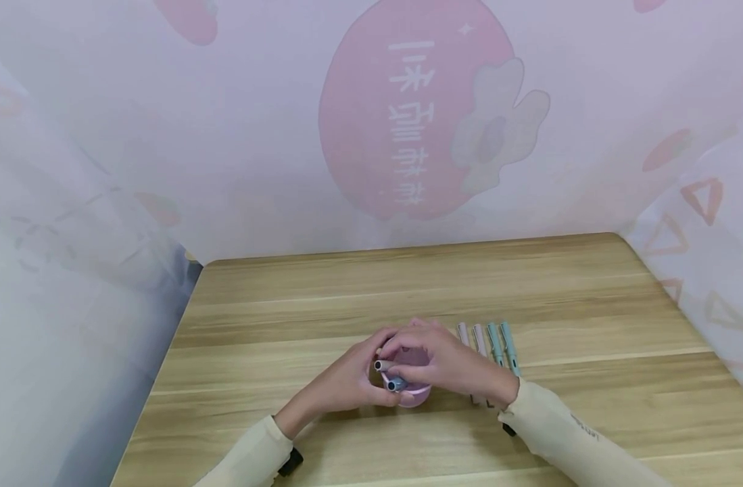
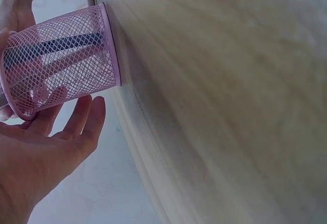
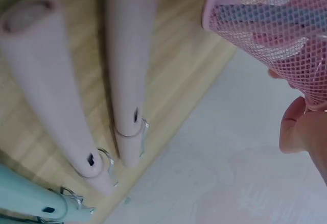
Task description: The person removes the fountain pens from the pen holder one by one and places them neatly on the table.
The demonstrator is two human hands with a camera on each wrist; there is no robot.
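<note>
Pink mesh cup (image 1: 415,391) stands on the wooden table (image 1: 408,291), near its front middle, between both hands. In the left wrist view the cup (image 2: 61,60) has its base flat against the table (image 2: 230,106), and pens show inside it through the mesh.

Left hand (image 1: 347,382): comes in from the left and lies against the cup's left side. In the left wrist view the left hand (image 2: 46,152) is open, palm toward the mesh, fingers (image 2: 84,117) nearly straight and loosely spread; the fingertips lie at the cup's wall near the rim. Not curled round it. Whether the palm presses the mesh, I cannot tell.

Right hand (image 1: 450,362): arches over the cup's mouth from the right, fingers bent down over the rim. Two pen ends (image 1: 388,375), one pale and one blue-grey, stick out of the cup just under these fingers. Whether the fingers pinch a pen or only cover the rim is hidden from the head view. The right wrist view shows just one fingertip (image 3: 296,127) close under the cup (image 3: 276,25), with a grey-blue pen visible inside the mesh; grip not readable there either.

Four pens (image 1: 485,341) lie side by side on the table just right of the right hand: two pink, two teal. In the right wrist view the pink pair (image 3: 87,81) lie parallel, clips showing, with a teal one (image 3: 30,198) at the lower left edge.

Both sleeves are cream. Pale printed sheeting surrounds the table.
</note>
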